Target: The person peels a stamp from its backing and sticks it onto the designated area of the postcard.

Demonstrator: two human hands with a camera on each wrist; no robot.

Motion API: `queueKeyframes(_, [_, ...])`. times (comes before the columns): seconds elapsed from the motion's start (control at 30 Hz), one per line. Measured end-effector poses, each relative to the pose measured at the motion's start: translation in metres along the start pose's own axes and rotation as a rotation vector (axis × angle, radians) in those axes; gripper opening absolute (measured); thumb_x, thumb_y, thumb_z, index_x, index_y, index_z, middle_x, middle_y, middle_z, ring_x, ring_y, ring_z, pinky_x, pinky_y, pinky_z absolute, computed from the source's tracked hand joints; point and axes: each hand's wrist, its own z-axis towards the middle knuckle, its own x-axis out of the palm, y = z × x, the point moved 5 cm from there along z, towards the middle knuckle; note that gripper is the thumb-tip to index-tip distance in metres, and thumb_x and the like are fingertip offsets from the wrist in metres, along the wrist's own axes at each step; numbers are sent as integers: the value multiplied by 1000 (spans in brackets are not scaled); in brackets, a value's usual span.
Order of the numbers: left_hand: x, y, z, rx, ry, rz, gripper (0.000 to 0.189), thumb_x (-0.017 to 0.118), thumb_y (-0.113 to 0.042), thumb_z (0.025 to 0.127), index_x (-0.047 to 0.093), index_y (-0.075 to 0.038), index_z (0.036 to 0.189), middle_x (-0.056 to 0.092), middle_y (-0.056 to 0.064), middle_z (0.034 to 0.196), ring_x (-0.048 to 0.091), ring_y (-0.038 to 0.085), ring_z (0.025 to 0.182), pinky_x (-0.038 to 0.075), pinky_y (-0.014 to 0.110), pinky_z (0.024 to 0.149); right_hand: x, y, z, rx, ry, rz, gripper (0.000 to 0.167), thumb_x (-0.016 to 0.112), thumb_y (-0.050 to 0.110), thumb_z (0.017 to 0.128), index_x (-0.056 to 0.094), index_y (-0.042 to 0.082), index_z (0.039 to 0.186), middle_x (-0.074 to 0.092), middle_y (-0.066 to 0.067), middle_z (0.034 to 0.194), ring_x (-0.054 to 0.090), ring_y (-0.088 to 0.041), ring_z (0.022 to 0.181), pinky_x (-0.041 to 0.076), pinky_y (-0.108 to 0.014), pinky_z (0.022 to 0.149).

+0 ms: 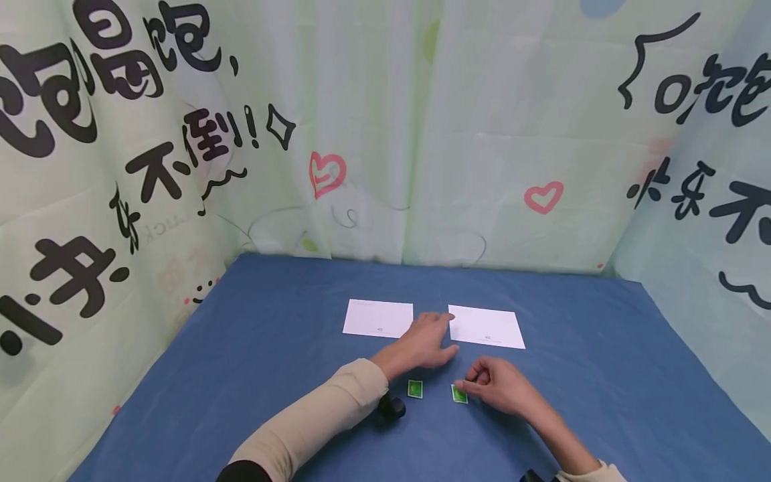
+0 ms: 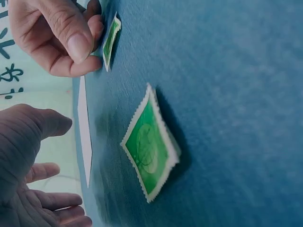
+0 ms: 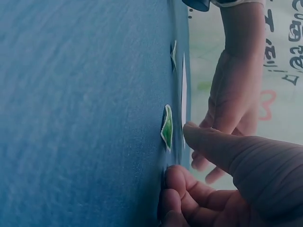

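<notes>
Green stamp on the right (image 1: 460, 393) lies on the blue cloth (image 1: 271, 308), near side of the right-hand white sheet (image 1: 489, 327) and well apart from it. A second stamp (image 1: 415, 389) lies to its left, near side of the left-hand white sheet (image 1: 369, 317); from the left wrist both stamps appear bowed, with edges off the cloth.

Right hand (image 1: 498, 387): fingers curled, thumb close above the right stamp. Whether thumb and finger pinch it cannot be told; the right wrist view shows the thumb just beside the stamp and the curled fingertips low at the cloth.

Left hand (image 1: 424, 340): fingers loosely extended, spread wide, holding nothing. It reaches between the two sheets, a fingertip at the left edge of the right one; contact is not established.

Assessment of the step, judged to be taking up the right stamp: sound practice is to slide a nail beneath a raised corner and close the thumb lightly over the perforated margin, keeping skin off the face. A hard pinch would probably crease so thin a piece. Pressing down on the bow would likely flatten it to the cloth and make lifting harder. Left forearm should keep clear of the left stamp.
</notes>
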Motion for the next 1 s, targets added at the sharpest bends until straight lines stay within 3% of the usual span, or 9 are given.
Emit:
queueKeyframes(0.27, [9, -1, 12, -48, 51, 41, 67, 69, -39, 97, 43, -14, 154, 53, 14, 145, 45, 28, 140, 38, 41, 114, 3, -1, 3, 3, 28, 22, 22, 83, 19, 84, 65, 6, 84, 56, 0, 69, 50, -14, 62, 40, -28, 57])
queueKeyframes(0.6, [12, -5, 18, -25, 79, 84, 61, 71, -38, 95, 51, -17, 149, 57, 11, 139, 50, 26, 132, 41, 40, 111, 3, -1, 4, 17, 48, 12, 17, 81, 13, 87, 65, 7, 81, 55, 0, 68, 50, -15, 61, 38, -26, 56])
queueKeyframes(0.83, [11, -7, 18, -6, 95, 104, 47, 71, -38, 95, 63, -16, 136, 61, 8, 123, 52, 24, 118, 43, 39, 104, 5, -1, 4, 50, 53, 2, 16, 79, 11, 88, 66, 7, 82, 56, 0, 69, 50, -15, 62, 39, -27, 58])
queueKeyframes(1.0, [12, -6, 17, -8, 107, 104, 46, 70, -38, 96, 63, -16, 136, 60, 8, 125, 51, 23, 120, 43, 39, 105, 6, -1, 4, 45, 62, 3, 15, 78, 10, 89, 65, 7, 82, 56, 0, 69, 50, -15, 62, 39, -27, 58])
